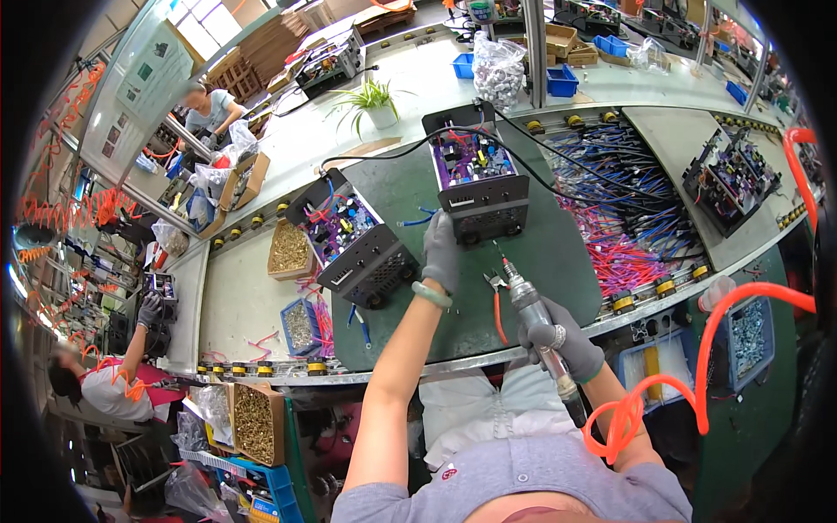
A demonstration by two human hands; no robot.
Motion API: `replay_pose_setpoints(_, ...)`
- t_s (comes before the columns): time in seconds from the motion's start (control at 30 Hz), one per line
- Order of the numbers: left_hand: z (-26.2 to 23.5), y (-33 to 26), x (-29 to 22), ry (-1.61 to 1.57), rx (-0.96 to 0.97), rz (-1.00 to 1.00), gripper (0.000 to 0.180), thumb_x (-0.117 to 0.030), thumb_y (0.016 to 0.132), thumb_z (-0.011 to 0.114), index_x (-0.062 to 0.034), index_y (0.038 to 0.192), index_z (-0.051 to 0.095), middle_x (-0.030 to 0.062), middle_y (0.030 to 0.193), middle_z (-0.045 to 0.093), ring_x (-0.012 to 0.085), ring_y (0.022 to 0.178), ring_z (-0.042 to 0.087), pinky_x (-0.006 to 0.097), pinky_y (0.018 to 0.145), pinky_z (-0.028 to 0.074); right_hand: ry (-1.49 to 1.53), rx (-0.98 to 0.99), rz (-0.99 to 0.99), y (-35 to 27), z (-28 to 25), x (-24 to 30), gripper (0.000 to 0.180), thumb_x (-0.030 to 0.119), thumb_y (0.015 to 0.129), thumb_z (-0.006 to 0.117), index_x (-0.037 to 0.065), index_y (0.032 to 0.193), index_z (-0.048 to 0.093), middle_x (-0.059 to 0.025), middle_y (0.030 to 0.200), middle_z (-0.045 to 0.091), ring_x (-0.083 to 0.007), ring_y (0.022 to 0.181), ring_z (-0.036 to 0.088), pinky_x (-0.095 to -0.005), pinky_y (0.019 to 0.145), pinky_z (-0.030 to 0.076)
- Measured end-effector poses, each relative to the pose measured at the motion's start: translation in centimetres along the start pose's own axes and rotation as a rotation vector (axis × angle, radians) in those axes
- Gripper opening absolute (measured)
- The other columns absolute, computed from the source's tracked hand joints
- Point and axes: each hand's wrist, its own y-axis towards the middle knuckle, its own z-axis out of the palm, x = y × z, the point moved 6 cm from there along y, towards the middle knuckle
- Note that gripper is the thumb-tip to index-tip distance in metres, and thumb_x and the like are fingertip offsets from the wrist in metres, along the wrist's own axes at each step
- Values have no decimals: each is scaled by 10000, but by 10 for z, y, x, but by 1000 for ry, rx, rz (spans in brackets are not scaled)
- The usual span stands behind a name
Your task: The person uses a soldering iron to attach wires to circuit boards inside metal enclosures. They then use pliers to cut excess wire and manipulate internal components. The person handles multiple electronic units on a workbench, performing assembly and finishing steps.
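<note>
My left hand [442, 253], in a grey glove, rests against the front lower corner of an open black electronics box [480, 179] with a purple circuit board inside. My right hand [565, 342], also gloved, grips a grey pneumatic screwdriver [534, 314] whose tip points at the box's front panel. An orange coiled air hose [697, 366] runs from the tool's rear off to the right. A second open black box [355, 241] lies tilted to the left on the green mat [558, 261].
Small cutters with red handles [497, 292] lie on the mat. Bundles of red and blue wires [628, 209] fill the right side. Cardboard boxes of brass screws [290, 250] and a blue bin [299, 325] sit left. Two other people work at the far left.
</note>
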Motion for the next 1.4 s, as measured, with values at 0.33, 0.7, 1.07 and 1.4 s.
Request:
replay_pose_setpoints(0.33, 1, 38, 23, -464, 19, -556, 267, -200, 1009, 436, -78, 1077, 664, 64, 984, 721, 193, 847, 694, 322, 772, 572, -63, 68, -13, 46, 19, 10, 450, 299, 827, 682, 28, 1132, 494, -50, 787, 577, -105, 554, 566, -261, 487, 482)
replay_pose_setpoints(0.7, 1, 37, 28, -481, 12, -553, 207, -265, 1012, 548, -103, 980, 673, 25, 848, 703, 131, 668, 642, 281, 572, 512, -38, -8, 35, 54, 32, 3, 549, 385, 834, 693, 32, 1189, 467, -47, 819, 585, -94, 556, 585, -228, 450, 504)
replay_pose_setpoints(1.07, 14, 30, 28, -602, -128, -572, 233, -277, 1023, 548, -77, 1036, 668, 57, 907, 717, 170, 712, 677, 323, 635, 576, -43, -49, 3, 53, 36, 4, 482, 376, 842, 705, 49, 1120, 485, -37, 796, 578, -95, 534, 572, -241, 455, 484)
replay_pose_setpoints(1.4, 15, 27, 15, -560, -203, -544, 328, -360, 1019, 545, -62, 1003, 682, 55, 885, 702, 170, 723, 650, 329, 642, 540, -95, -67, 2, 69, 39, -7, 501, 347, 836, 716, 43, 1150, 472, -43, 799, 570, -107, 550, 573, -259, 472, 487)
